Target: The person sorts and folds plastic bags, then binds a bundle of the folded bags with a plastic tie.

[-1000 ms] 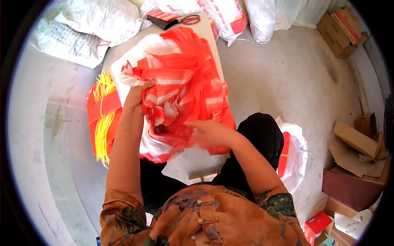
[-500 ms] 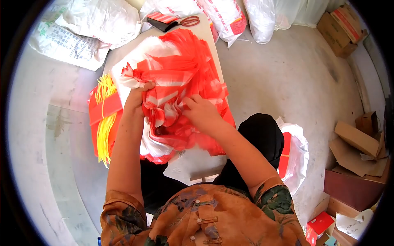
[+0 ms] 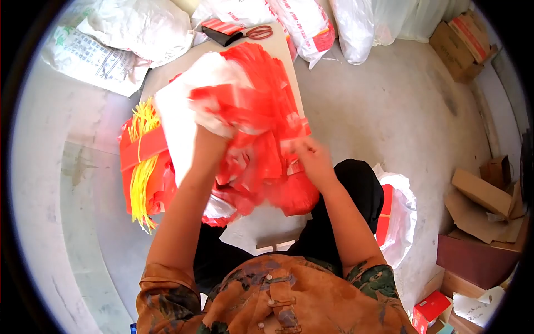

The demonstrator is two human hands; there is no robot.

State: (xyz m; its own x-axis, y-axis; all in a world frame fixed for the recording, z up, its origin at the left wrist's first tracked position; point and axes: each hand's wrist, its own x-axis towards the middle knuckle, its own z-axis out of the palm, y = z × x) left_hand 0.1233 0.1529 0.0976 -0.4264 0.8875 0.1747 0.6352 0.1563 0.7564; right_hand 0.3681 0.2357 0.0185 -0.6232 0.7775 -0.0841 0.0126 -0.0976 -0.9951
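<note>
Thin, crumpled red-and-white sheeting (image 3: 258,111) lies in a gathered heap over a small table; I cannot tell whether it is cloth or plastic. My left hand (image 3: 217,127) is closed on a bunch of it above the heap, its fingers mostly covered and blurred by motion. At the heap's right side my right hand (image 3: 311,156) pinches an edge of the sheeting, fingers pressed together. Left of the table, a bundle of yellow strands (image 3: 143,172) rests on red material under a red band (image 3: 146,147).
Red-handled scissors (image 3: 258,33) and a black-and-red item (image 3: 222,32) lie at the table's (image 3: 295,83) far end. Stuffed white sacks (image 3: 133,33) stand behind. Cardboard boxes (image 3: 484,195) are at the right, and a white plastic bag (image 3: 403,217) sits beside my knee.
My left hand has moved right across the heap, carrying the gathered sheeting, and more white shows at left. My right hand has moved away to the right, out from the middle.
</note>
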